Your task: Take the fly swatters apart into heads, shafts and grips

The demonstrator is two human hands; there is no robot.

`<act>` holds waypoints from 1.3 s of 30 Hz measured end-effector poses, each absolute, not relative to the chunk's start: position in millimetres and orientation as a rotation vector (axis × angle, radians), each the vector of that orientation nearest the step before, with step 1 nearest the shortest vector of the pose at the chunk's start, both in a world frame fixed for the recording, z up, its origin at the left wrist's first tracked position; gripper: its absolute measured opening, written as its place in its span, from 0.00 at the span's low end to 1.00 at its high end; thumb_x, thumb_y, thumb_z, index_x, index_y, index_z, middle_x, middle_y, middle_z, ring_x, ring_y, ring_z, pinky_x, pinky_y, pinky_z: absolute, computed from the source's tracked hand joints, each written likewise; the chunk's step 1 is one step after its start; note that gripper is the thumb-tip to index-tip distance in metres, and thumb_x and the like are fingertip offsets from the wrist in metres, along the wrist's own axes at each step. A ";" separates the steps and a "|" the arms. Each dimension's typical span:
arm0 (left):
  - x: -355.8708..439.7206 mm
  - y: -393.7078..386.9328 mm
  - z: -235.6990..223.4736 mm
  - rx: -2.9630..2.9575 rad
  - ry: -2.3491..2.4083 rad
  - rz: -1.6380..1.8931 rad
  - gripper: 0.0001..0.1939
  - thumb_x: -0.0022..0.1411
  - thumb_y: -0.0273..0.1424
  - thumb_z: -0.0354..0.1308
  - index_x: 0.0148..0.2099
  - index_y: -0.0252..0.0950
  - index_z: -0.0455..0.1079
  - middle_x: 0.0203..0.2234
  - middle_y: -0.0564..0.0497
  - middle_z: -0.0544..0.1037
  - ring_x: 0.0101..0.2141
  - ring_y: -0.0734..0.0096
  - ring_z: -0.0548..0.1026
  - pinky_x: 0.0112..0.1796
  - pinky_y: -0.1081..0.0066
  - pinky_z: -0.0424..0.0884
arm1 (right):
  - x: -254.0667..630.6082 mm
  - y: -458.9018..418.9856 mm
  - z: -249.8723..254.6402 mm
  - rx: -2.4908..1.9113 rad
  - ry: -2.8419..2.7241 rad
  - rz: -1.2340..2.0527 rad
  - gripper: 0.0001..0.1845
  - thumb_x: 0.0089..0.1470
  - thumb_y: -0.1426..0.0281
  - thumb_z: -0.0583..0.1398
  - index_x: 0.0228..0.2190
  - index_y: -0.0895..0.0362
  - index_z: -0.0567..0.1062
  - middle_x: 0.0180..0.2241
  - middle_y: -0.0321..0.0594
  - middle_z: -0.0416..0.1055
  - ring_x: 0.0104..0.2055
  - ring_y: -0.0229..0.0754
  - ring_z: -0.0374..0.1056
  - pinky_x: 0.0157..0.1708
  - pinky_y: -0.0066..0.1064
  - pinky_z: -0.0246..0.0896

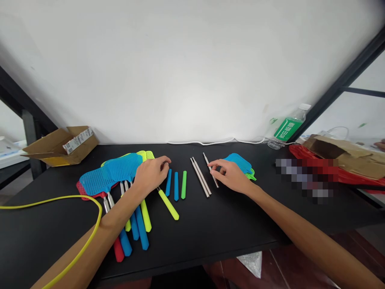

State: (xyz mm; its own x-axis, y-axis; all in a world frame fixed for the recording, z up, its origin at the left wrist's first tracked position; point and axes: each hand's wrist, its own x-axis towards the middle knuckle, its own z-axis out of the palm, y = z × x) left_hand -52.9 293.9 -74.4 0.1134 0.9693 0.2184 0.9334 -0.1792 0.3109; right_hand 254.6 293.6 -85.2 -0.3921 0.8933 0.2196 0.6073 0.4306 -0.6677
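Near the middle of the frame, a thin metal rod (206, 159) at the fingertips of the right hand (226, 171), with thumb and fingers bent and a small gap between. Maybe pinched, maybe just touched; cannot tell from so high up. Just to the left, a pair of metal rods (199, 178), side by side on the black table (210, 228). Probably light, hard and stiff, tough to break, but smooth and apt to roll or slip. Best to take hold around the middle, thumb on one side and fingers on the other. Farther left, two blue handles (176, 186) and a green handle (183, 185) in a row (a bit like fat crayons), likely light and easy to pinch. Left of the middle, over part of the swatter pile (96, 181), the left hand (151, 173), fingers loosely curled; cannot tell about anything held inside. Hidden below: some mesh and the upper part of a swatter with a yellow handle (169, 205). Partly covered by the right hand: blue mesh heads (240, 161), likely thin and bendy. Toward the right edge, only a blocky, blurred patch (315, 176), too smudged to name.
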 end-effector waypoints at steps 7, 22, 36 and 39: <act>-55.7 297.6 -77.9 2.375 1.916 0.492 0.21 0.70 0.38 0.44 0.50 0.38 0.77 0.28 0.48 0.82 0.30 0.60 0.77 0.28 0.68 0.61 | 253.8 292.9 -87.8 -1.276 -2.164 0.612 0.14 0.60 0.66 0.61 0.47 0.53 0.77 0.47 0.41 0.74 0.25 0.34 0.68 0.33 0.34 0.66; -56.6 292.5 -65.7 2.286 2.222 0.428 0.22 0.68 0.40 0.44 0.51 0.40 0.76 0.30 0.45 0.81 0.31 0.56 0.78 0.26 0.69 0.61 | 250.8 286.1 -80.8 -1.054 -2.185 0.715 0.13 0.62 0.65 0.60 0.48 0.52 0.77 0.49 0.42 0.73 0.33 0.36 0.71 0.26 0.28 0.65; -66.9 286.4 -60.7 2.196 2.357 0.118 0.26 0.63 0.36 0.50 0.61 0.37 0.71 0.34 0.36 0.80 0.36 0.39 0.79 0.30 0.60 0.69 | 250.4 286.1 -79.9 -1.073 -2.210 0.717 0.13 0.63 0.65 0.59 0.47 0.53 0.77 0.48 0.43 0.73 0.33 0.37 0.70 0.27 0.29 0.65; -64.5 285.7 -59.9 2.174 2.346 0.152 0.26 0.62 0.35 0.51 0.61 0.38 0.71 0.36 0.36 0.80 0.38 0.40 0.79 0.32 0.60 0.69 | 250.4 286.8 -80.8 -1.078 -2.205 0.711 0.13 0.63 0.65 0.59 0.47 0.53 0.77 0.48 0.44 0.73 0.32 0.37 0.70 0.27 0.29 0.65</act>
State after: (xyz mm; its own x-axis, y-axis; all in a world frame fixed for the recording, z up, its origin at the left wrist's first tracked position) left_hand -64.5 285.7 -59.9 -0.0767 0.9911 0.1085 0.9969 0.0741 0.0282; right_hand 250.4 286.8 -80.8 -0.5069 0.8211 0.2622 0.5133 0.5319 -0.6735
